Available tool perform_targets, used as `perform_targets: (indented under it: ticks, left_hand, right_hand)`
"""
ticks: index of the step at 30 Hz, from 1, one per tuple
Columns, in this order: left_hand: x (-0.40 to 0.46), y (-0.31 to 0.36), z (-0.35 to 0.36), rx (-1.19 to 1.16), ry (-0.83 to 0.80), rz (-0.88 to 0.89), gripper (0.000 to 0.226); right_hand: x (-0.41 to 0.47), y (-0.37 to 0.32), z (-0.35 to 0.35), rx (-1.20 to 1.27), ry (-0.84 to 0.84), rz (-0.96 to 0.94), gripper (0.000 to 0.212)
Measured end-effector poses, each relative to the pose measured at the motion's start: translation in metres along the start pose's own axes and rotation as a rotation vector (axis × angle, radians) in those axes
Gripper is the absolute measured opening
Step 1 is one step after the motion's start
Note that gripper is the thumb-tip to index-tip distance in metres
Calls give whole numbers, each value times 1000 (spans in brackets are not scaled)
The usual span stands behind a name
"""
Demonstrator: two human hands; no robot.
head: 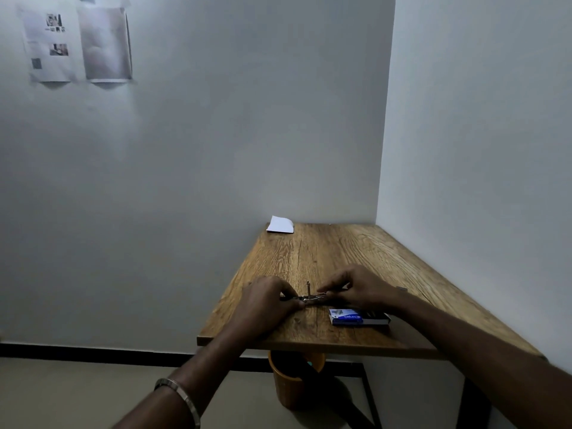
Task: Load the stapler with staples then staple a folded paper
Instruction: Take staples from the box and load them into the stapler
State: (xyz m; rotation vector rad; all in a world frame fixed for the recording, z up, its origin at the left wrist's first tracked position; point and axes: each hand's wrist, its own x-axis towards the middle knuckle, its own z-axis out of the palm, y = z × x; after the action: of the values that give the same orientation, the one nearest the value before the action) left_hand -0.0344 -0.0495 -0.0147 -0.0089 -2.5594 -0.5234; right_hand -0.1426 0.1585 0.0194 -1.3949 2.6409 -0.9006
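- Wood-grain table (356, 252) under you, and both your hands meet at the stapler (309, 297), lying flat near the table's 7 o'clock edge.
- Your left hand (266, 300) curls over the stapler's left end, fingers bent and pinching it down.
- Your right hand (359, 287) works the right end, fingertips pinched narrow on the metal there; whether a staple strip sits between them, I cannot tell.
- A thin metal piece stands upright from the middle of the stapler, so it looks opened up, and I judge the loading step is in hand, not finished.
- The blue staple box (359, 317) lies just beside the stapler at its 4 o'clock, partly under your right wrist.
- The folded paper (280, 225) waits well apart at the table's 11 o'clock corner, against the wall, untouched.
- What is left, by my reading: seat the staples, shut the stapler, fetch that paper from the far corner and press a staple through it.
- Below the near edge at 6 o'clock an orange bin (291, 382) shows under the table; printed sheets (77, 41) hang on the wall at 10 o'clock.
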Motion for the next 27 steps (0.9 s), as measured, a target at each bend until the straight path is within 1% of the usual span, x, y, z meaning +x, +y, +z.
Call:
perform_targets:
  ticks: [3, 9, 14, 20, 24, 27]
  left_hand:
    - [0, 0, 1, 0, 1, 4, 24]
    - [0, -1, 1, 12, 6, 23, 25]
    - [0, -1, 1, 21, -4, 7, 24]
    - [2, -2, 0, 25, -19, -13, 26]
    - [2, -1, -1, 27, -32, -15, 26]
    - [2, 0, -1, 14, -40, -22, 25]
  right_hand:
    - [-1, 2, -2, 23, 38, -1, 23]
    - [1, -4, -2, -22, -67, -52, 25]
    - [3, -7, -2, -54, -91, -30, 27]
    - [-10, 2, -11, -49, -21, 11, 21]
    - [-19, 9, -14, 59, -7, 55, 19]
    - [-19, 9, -13, 129, 85, 66, 17]
